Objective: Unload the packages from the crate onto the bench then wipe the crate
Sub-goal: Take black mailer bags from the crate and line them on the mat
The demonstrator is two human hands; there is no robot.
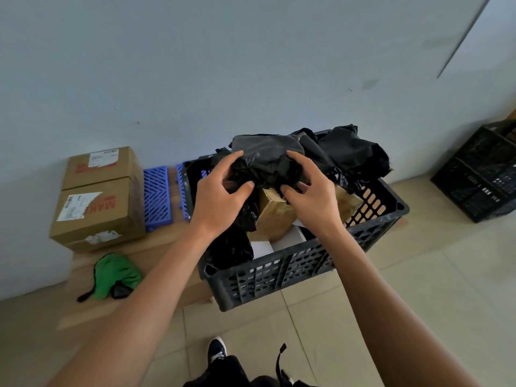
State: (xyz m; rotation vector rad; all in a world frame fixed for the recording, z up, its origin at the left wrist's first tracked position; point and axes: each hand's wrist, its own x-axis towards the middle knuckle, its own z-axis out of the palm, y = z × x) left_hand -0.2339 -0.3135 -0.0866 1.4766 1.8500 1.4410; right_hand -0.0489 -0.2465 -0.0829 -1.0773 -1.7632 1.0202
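Observation:
A black slatted crate (282,270) sits on the right end of a low wooden bench (159,244). It holds several packages: black plastic-wrapped bundles, a brown cardboard box (275,212) and a white box (290,236). Above the crate, a black plastic-wrapped package (265,157) is gripped from both sides. My left hand (220,194) curls round its left side and my right hand (310,188) curls round its right side. Another black bag (351,152) bulges over the crate's far right rim.
Two stacked cardboard boxes (100,196) stand at the bench's left end by the wall. Blue slatted plastic panels (157,198) lie between them and the crate. A green cloth (116,275) lies on the bench front. A second black crate (480,174) sits on the tiled floor, right.

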